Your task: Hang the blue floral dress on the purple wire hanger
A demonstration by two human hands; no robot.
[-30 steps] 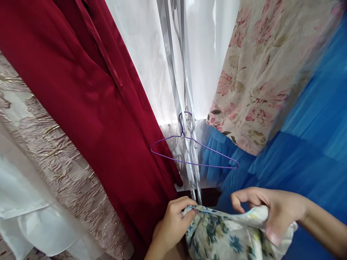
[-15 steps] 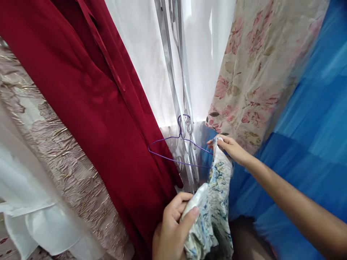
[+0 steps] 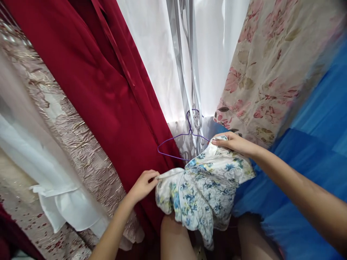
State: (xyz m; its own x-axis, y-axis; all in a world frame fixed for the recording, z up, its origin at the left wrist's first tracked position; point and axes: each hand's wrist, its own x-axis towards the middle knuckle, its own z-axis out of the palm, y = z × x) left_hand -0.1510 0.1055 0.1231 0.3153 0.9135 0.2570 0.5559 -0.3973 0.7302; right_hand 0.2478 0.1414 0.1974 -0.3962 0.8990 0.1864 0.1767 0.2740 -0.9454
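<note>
A white garment with blue and yellow flowers (image 3: 202, 189) is stretched between my two hands above my knees. My left hand (image 3: 143, 185) pinches its edge at the left end. At the upper right, my right hand (image 3: 229, 141) grips another edge of it, close to the right arm of a purple wire hanger (image 3: 173, 138). The hanger hangs from the white straps, and its left arm is bare. Its right end and part of its lower bar are hidden behind the garment and my right hand.
Long clothes hang all around: a dark red one (image 3: 108, 97) to the left, a textured pinkish one (image 3: 81, 133) beyond it, a pink-flowered beige one (image 3: 260, 79) and a blue one (image 3: 306, 159) to the right. White straps (image 3: 187, 72) hang before white cloth (image 3: 151, 43).
My left hand has moved left and a little up, spreading the flowered garment sideways. It now covers the right part of the hanger's lower bar. The view has shifted slightly.
</note>
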